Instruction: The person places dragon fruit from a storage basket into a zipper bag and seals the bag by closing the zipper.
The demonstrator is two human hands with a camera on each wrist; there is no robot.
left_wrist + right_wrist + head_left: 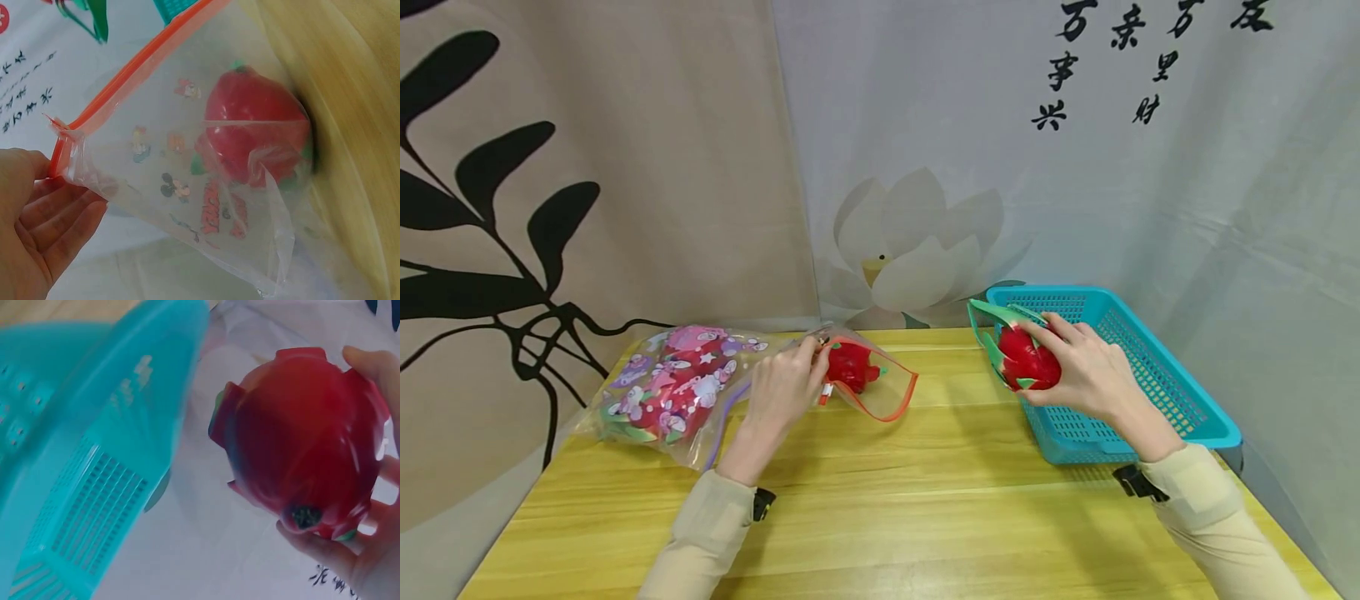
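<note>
My left hand (781, 382) pinches a corner of a clear plastic zip bag (140, 147) with an orange zip edge, fingers at the end of the zip in the left wrist view. Inside that bag lies a red toy dragon fruit (256, 119), low against the wooden table. My right hand (1088, 368) grips another dragon fruit (1028, 360), red with green leaf tips, thumb and fingers on its sides. This one is held above the table, beside the near-left side of a blue plastic basket (1213, 427). Its dark stem end shows in the right wrist view.
A second clear bag (688, 383), printed with cartoon figures and edged in purple, lies full of red and green things at the table's left. The wooden table (910, 500) ends at a printed cloth backdrop (700, 167).
</note>
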